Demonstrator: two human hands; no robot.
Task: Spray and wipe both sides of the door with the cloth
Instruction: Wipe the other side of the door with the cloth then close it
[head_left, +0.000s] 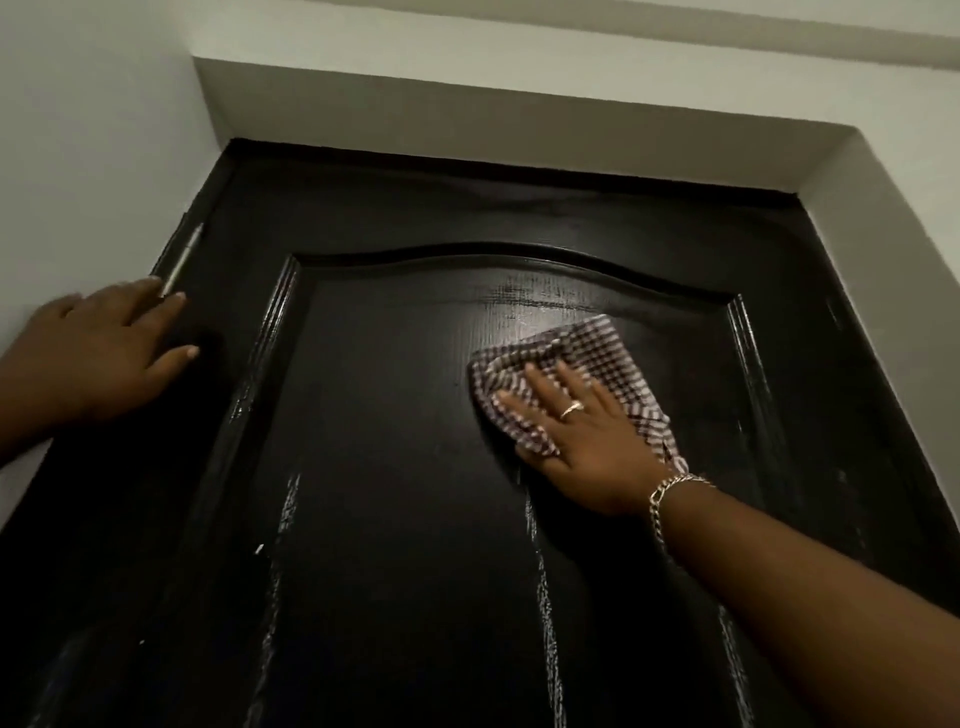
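So the big thing here is the door (415, 519), black and glossy with a raised arched panel, filling pretty much my whole view. It sits shut in a white recessed wall (623, 114) that wraps it from 9 o'clock round over the top to 3 o'clock. There are pale streaks running down the panel grooves toward 6 o'clock, could be spray runs or just glare, I honestly can't tell.

My right hand (582, 436) is flat and spread wide, not gripping anything as such, just pinning the cloth (597, 358) against the panel a bit right of centre, around 2 o'clock from the middle. The cloth is the checked one, bunched, poking out past my fingertips toward 12 o'clock. There's a shiny patch right above it under the arch.

My left hand (98, 353) is over at 9 o'clock, fingers open and resting on the door's edge by the hinge (182, 260), holding nothing, just bracing.

So I'd say I'm in the wiping step on this first side, upper panel. No spray bottle in view. Next move, I reckon, needs steady pressure sweeping across toward 9 o'clock and then down, getting into those moulded grooves, and keeping the cloth from slipping out since I'm only pressing it, not clutching it. The other side is still to do, as far as I can judge.
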